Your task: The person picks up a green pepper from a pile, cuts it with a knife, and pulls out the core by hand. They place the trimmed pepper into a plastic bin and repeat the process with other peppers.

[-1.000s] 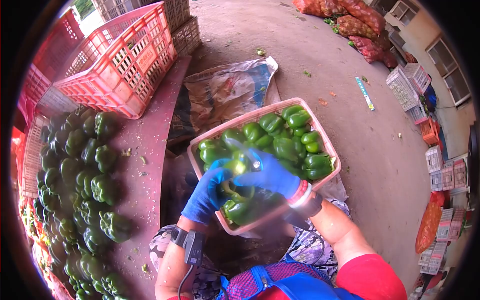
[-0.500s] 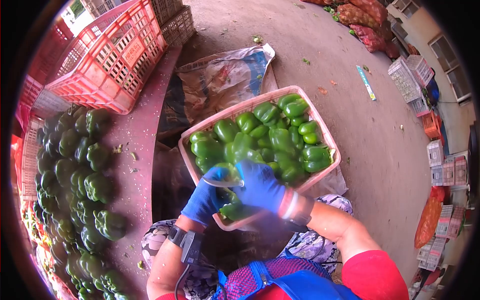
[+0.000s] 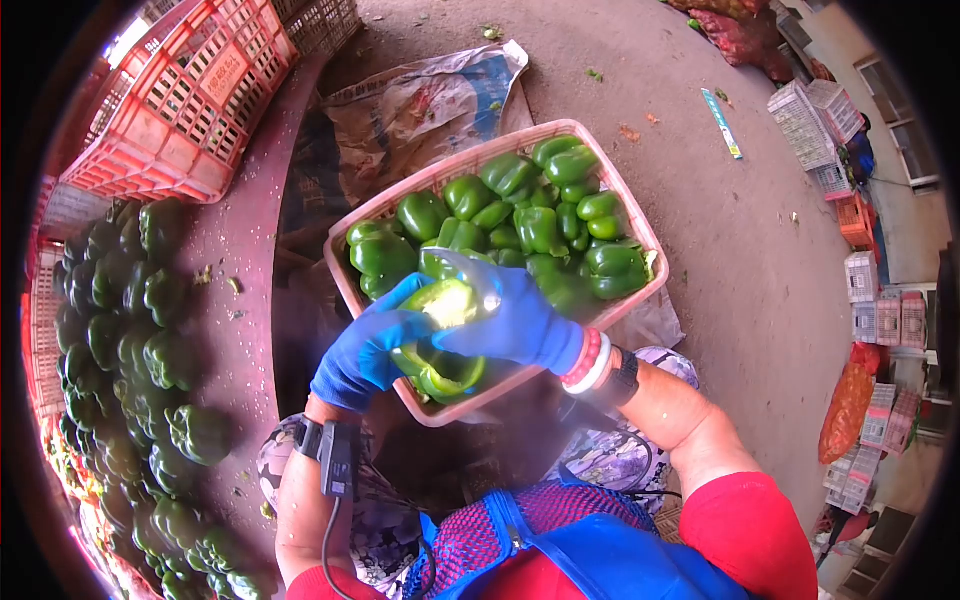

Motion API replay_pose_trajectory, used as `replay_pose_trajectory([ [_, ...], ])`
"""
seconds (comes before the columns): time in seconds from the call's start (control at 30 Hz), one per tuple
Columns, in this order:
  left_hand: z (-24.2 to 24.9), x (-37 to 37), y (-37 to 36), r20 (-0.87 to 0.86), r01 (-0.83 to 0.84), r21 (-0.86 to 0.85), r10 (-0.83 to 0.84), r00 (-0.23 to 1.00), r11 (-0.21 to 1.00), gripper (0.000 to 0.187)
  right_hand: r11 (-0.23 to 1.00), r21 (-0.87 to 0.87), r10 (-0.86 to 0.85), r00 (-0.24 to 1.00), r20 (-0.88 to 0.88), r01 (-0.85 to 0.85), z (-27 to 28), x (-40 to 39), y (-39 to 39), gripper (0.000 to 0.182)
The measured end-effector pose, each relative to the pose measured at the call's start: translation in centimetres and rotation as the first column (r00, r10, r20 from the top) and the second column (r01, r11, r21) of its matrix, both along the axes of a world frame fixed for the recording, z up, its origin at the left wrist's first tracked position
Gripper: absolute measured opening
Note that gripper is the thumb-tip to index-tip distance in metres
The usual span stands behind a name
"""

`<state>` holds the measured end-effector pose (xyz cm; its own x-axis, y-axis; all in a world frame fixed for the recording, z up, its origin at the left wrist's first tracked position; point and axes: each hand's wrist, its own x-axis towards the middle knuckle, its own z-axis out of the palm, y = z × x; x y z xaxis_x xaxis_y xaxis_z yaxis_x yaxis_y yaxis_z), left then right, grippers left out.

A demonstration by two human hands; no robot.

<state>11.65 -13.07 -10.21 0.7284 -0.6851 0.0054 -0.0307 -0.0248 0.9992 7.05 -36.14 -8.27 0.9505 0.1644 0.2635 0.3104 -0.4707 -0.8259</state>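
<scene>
My left hand [image 3: 370, 350], in a blue glove, is closed on a green bell pepper [image 3: 447, 300] that is cut open, its pale inside facing up. My right hand [image 3: 530, 325], also gloved in blue, is closed around a knife; the blade [image 3: 455, 265], blurred, points up and left above the pepper. Just under my hands, at the near corner of the pink crate [image 3: 500, 393], another cut-open pepper piece [image 3: 450, 378] shows its hollow side. Several whole green peppers [image 3: 540, 232] fill the crate beyond my hands. The knife's handle is hidden in my right hand.
A large heap of green peppers [image 3: 130, 330] lies on a reddish surface at left. Stacked pink crates [image 3: 200, 90] stand behind it. A crumpled sack [image 3: 430, 110] lies beyond my crate. More crates [image 3: 800, 125] and filled net sacks [image 3: 848, 410] line the right side.
My view has shifted, so the crate sits higher and further left. The pepper in my left hand now shows its pale cut inside, and the knife blade has swung up from across it.
</scene>
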Motion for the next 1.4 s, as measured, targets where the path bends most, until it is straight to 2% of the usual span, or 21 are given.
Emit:
replay_pose_trajectory([
  [0.03, 0.1, 0.3, 0.1, 0.211, 0.001, -0.008, 0.000, 0.977, 1.000, 0.019, 0.999, 0.030, 0.018, 0.999, 0.048, -0.019, 0.0, 0.2, -0.2, 0.082],
  [0.07, 0.1, -0.5, -0.5, -0.127, -0.134, -0.053, 0.126, 0.984, 0.990, 0.020, 1.000, 0.003, 0.007, 0.995, 0.099, -0.007, 0.2, 0.2, -0.1, 0.075],
  [0.17, 1.0, -0.7, -1.9, -0.243, -0.178, -0.031, 0.165, 0.956, 0.984, 0.027, 0.993, -0.094, -0.052, 0.967, 0.248, 0.077, 1.2, 0.2, 0.4, 0.054],
  [0.23, 3.6, -0.7, -2.2, 0.313, -0.072, 0.186, 0.010, 0.950, 0.980, 0.030, 0.968, -0.220, -0.042, 0.948, 0.316, 0.117, 1.9, 0.1, 0.7, 0.045],
  [0.37, 1.0, -1.1, -3.2, 0.130, -0.128, 0.108, 0.114, 0.985, 0.986, 0.038, 0.917, -0.384, 0.015, 0.954, 0.298, 0.105, 0.9, 0.0, 0.9, 0.038],
  [0.4, 0.5, -0.8, -2.9, 0.270, -0.097, 0.207, 0.038, 0.962, 0.974, 0.034, 0.915, -0.388, 0.012, 0.953, 0.304, 0.112, 0.7, -0.2, 1.0, 0.036],
  [0.53, 0.5, -1.4, -3.0, 0.230, -0.137, 0.256, 0.077, 0.970, 0.957, 0.018, 0.928, -0.358, -0.005, 0.964, 0.265, 0.104, 0.1, -1.0, 1.2, 0.033],
  [0.57, 0.5, -1.2, -2.5, 0.060, -0.052, 0.354, 0.032, 0.998, 0.934, 0.033, 0.937, -0.332, -0.014, 0.960, 0.279, 0.110, 0.0, -1.0, 1.1, 0.033],
  [0.63, 1.5, -0.8, -3.0, -0.388, 0.008, -0.030, -0.019, 0.922, 1.000, 0.050, 0.982, -0.124, -0.116, 0.973, 0.201, 0.143, 0.9, -0.4, 0.4, 0.039],
  [0.67, 2.2, -0.7, -3.3, -0.617, -0.053, -0.239, -0.109, 0.779, 0.970, 0.060, 0.989, 0.019, -0.151, 0.984, 0.091, 0.150, 1.7, -0.2, -0.3, 0.042],
  [0.7, 4.4, -1.0, -4.5, -0.795, -0.216, -0.471, -0.305, 0.524, 0.855, 0.070, 0.973, 0.164, -0.159, 0.987, -0.021, 0.160, 2.4, 0.1, -0.7, 0.045],
  [0.73, 5.0, -1.3, -4.9, -0.783, -0.238, -0.500, -0.316, 0.536, 0.833, 0.077, 0.957, 0.249, -0.135, 0.989, -0.058, 0.146, 2.6, 0.4, -1.0, 0.047],
  [0.83, 3.5, -0.8, -5.5, -0.861, -0.295, -0.443, -0.309, 0.405, 0.847, 0.056, 0.949, 0.298, -0.020, 0.967, -0.253, 0.098, 2.2, 0.9, -1.9, 0.046],
  [0.93, 3.9, -1.0, -6.8, -0.819, -0.235, -0.342, -0.166, 0.549, 0.910, 0.051, 0.999, -0.005, -0.041, 0.942, -0.333, 0.042, 2.6, 0.8, -3.7, 0.045],
  [1.03, 1.1, -0.7, -7.5, -0.791, -0.273, -0.245, -0.029, 0.611, 0.930, 0.050, 0.991, -0.132, -0.065, 0.901, -0.429, 0.008, 3.8, 1.0, -4.1, 0.041],
  [1.1, 3.8, -1.0, -8.7, -0.839, -0.338, -0.314, -0.093, 0.535, 0.887, 0.032, 0.984, -0.089, -0.174, 0.955, -0.241, 0.156, 2.5, 0.8, -3.1, 0.031],
  [1.17, -1.1, 0.1, -7.5, -0.821, -0.344, -0.408, -0.175, 0.544, 0.846, 0.029, 0.955, -0.193, -0.236, 0.971, -0.044, 0.224, 1.2, 0.7, -2.2, 0.034],
  [1.23, -1.4, -0.4, -9.2, -0.669, -0.440, -0.257, 0.170, 0.723, 0.861, 0.031, 0.945, -0.244, -0.225, 0.974, 0.007, 0.220, 1.5, 0.8, -2.1, 0.035],
  [1.3, -0.5, -0.1, -9.2, -0.877, -0.555, -0.266, 0.041, 0.479, 0.788, 0.035, 0.938, -0.267, -0.209, 0.975, 0.070, 0.220, 1.3, 1.0, -2.0, 0.030],
  [1.33, 0.5, -0.5, -9.7, -0.639, -0.452, -0.264, 0.197, 0.744, 0.852, 0.030, 0.925, -0.315, -0.208, 0.977, 0.049, 0.212, 1.4, 0.9, -1.9, 0.029],
  [1.4, 1.3, -0.9, -10.2, 0.172, -0.369, -0.059, 0.373, 0.912, 0.928, 0.025, 0.924, -0.331, -0.182, 0.981, 0.062, 0.193, 0.5, 0.9, -1.9, 0.028],
])
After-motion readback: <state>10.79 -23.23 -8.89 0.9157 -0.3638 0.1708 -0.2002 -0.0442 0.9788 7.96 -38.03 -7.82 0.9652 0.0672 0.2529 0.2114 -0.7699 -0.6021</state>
